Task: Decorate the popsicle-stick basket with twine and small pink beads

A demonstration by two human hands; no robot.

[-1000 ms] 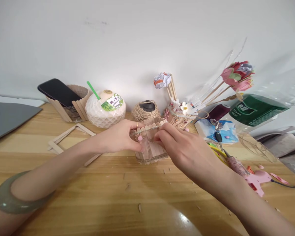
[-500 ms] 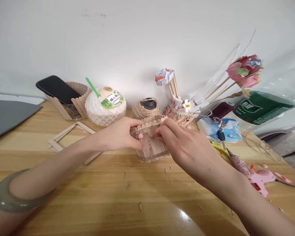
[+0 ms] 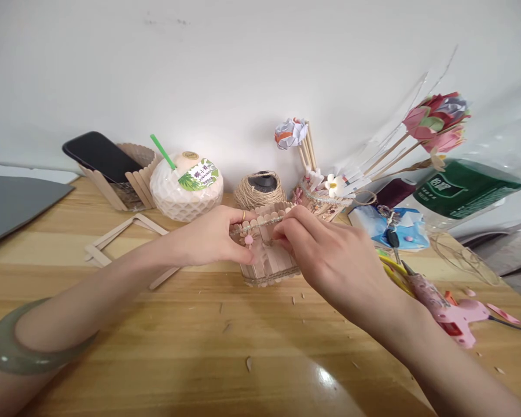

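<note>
My left hand (image 3: 211, 237) grips the left side of a craft-stick box (image 3: 267, 266), thumb on its near face beside a pink-centred flower (image 3: 249, 239). The box sits mid-table, on the near side of a twine ball (image 3: 256, 196). My right hand (image 3: 327, 249) bunches its fingertips at that face; whether they pinch anything, I cannot tell. Too hard a push there could tip the box or loosen a stick; a slipping left thumb could dislodge the flower.
</note>
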